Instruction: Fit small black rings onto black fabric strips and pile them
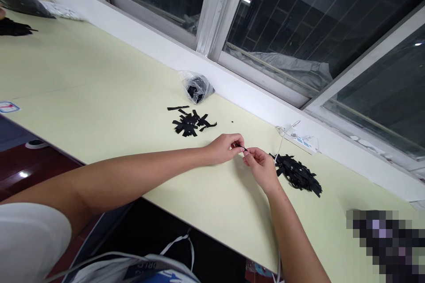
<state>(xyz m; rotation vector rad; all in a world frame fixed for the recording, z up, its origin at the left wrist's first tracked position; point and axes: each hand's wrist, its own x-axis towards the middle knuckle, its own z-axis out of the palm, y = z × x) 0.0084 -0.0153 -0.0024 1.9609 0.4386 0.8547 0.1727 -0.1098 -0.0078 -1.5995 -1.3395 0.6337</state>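
While left fingers (236, 138) and right fingers (255, 152) pinch a strip (245, 149) at mid-frame, seemingly unfinished, a larger pile (296, 172) lies right of centre and a smaller pile (188, 124) upper-left of centre, though which is done, which waiting, is unclear.

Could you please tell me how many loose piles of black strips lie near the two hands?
2: a smaller pile to the left of the left hand, and a larger pile beside the right hand.
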